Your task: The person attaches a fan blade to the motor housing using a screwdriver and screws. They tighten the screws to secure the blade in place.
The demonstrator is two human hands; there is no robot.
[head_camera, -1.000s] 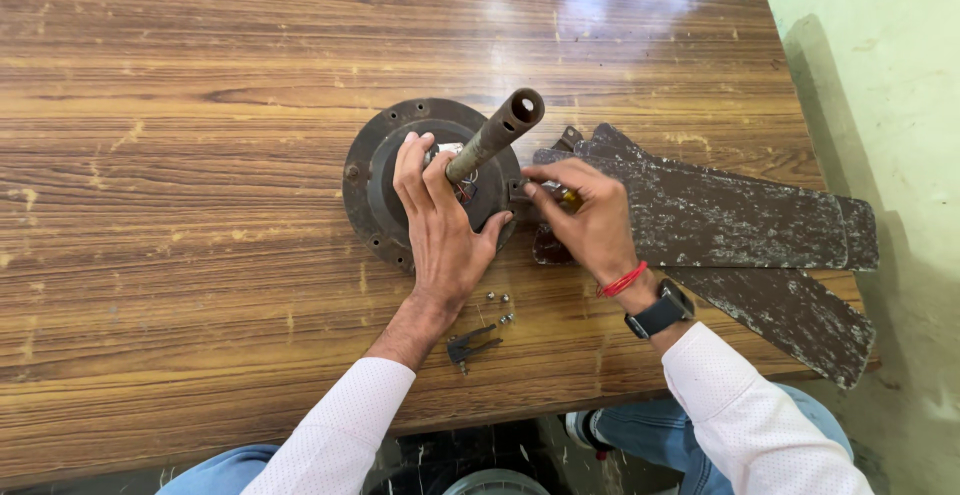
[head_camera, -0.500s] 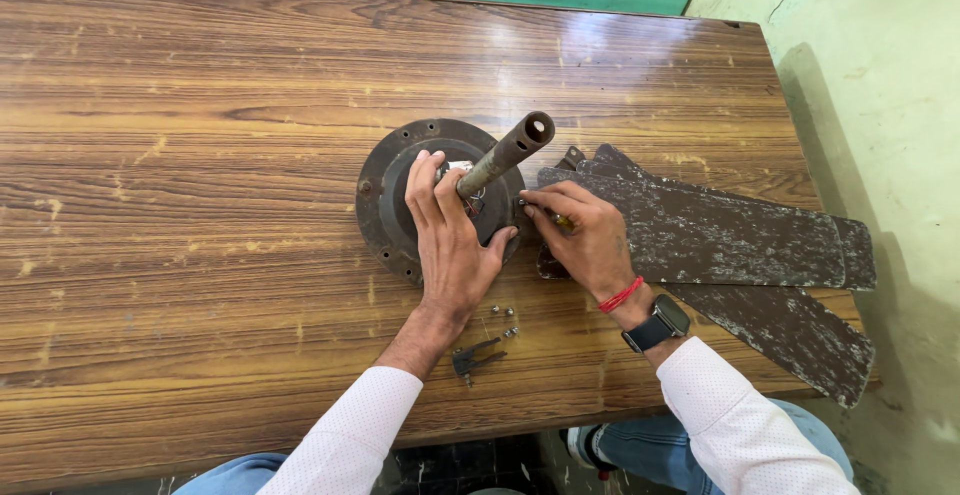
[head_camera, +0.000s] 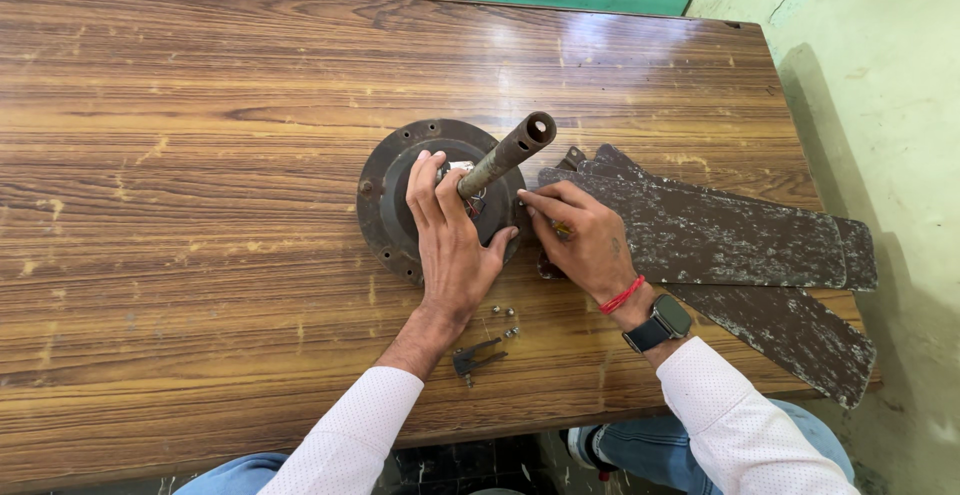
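We look down on a long wooden table [head_camera: 200, 155], scratched and worn, that fills most of the view. Toward its right edge lie dark, weathered fan blades [head_camera: 740, 245], stacked one across another (their paint flaked to a mottled grey). Just left of them, near the table's middle, sits the round rusty motor housing [head_camera: 385, 200] of a ceiling fan, flat on the wood, with its metal rod [head_camera: 505, 155] rising from the centre and tilting up and right.

Our left hand [head_camera: 450, 240] lies spread over the housing's near side, palm down, fingers open around the foot of the rod and resting there rather than closed on anything. Our right hand [head_camera: 580, 240] sits between housing and blades, fingers pinched narrowly on a small tool whose yellow handle [head_camera: 563, 228] just shows; we cannot tell what kind of tool it is.

In front of the left wrist lie a few small loose screws [head_camera: 503, 317] and a small dark clip-like metal part [head_camera: 472, 358].
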